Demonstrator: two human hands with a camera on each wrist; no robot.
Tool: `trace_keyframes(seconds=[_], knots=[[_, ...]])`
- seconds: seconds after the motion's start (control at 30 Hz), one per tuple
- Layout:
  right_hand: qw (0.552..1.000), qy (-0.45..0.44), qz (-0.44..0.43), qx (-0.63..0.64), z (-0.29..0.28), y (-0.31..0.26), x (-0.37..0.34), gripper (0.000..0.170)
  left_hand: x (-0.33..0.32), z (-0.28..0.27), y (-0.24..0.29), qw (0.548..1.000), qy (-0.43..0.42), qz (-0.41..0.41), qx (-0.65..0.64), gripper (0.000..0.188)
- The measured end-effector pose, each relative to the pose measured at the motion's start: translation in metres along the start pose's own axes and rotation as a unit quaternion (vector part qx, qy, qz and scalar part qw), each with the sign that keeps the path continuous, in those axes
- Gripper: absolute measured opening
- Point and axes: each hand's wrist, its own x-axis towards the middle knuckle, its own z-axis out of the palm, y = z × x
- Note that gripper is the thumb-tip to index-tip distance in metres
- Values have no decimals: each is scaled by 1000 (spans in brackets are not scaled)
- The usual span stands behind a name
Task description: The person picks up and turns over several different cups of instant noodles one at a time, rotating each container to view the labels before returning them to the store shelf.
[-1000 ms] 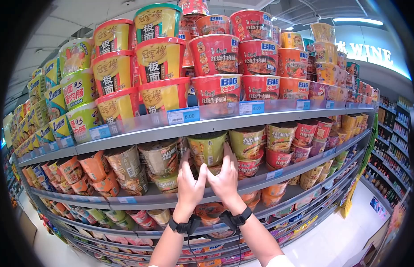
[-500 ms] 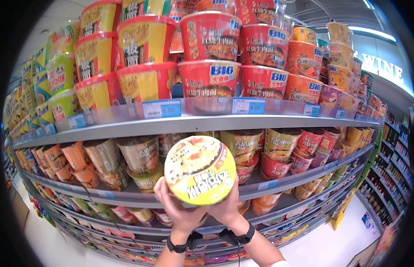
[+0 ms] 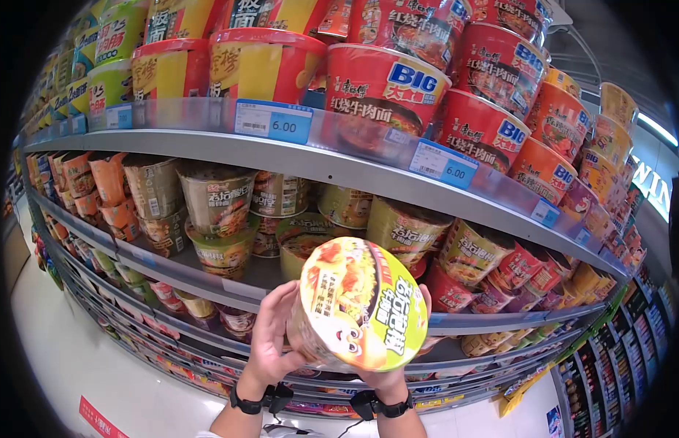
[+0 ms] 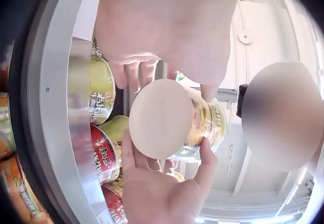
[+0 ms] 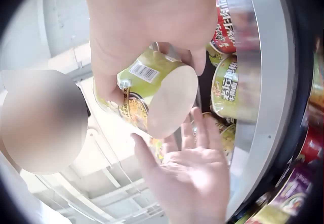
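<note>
A noodle cup (image 3: 365,306) with a green and yellow lid is tilted, lid toward the head camera. My right hand (image 3: 390,372) grips it, mostly hidden under the lid; in the right wrist view this hand (image 5: 147,27) curls thumb and fingers round the green cup (image 5: 152,67). On the cup's left side my left hand (image 3: 270,336) has its fingers spread; in the right wrist view that hand (image 5: 190,183) lies open beside the cup's pale base, palm up. Whether it touches the cup, I cannot tell. The left wrist view shows the pale cup base (image 4: 161,119) between both hands.
Behind the cup runs a shelf of stacked noodle cups (image 3: 219,201). Above it, a grey shelf edge (image 3: 281,152) with price tags (image 3: 274,121) carries large red bowls (image 3: 383,95). More shelves stand below and at the right, beside pale floor (image 3: 55,328).
The hands were at cups on the shelf; the green-lidded cup is now out in front of it. Since half a second ago it has turned and shifted right, and the left hand has spread from its side.
</note>
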Motion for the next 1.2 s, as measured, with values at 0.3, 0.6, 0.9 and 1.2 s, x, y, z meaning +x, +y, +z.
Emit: trace_keyframes(seconds=[0.3, 0.6, 0.9, 1.2], knots=[[997, -24, -7, 75, 19, 25, 17, 58, -30, -7, -17, 951, -9, -152, 269, 99], [934, -159, -177, -267, -31, 134, -21, 95, -30, -5, -26, 951, 73, 5, 299, 112], [991, -52, -122, -35, 14, 59, 28, 50, -21, -10, -8, 952, 38, 125, 277, 109], [993, -61, -91, 42, 12, 59, 28, 50, -28, -1, -10, 924, 84, 156, 339, 91]])
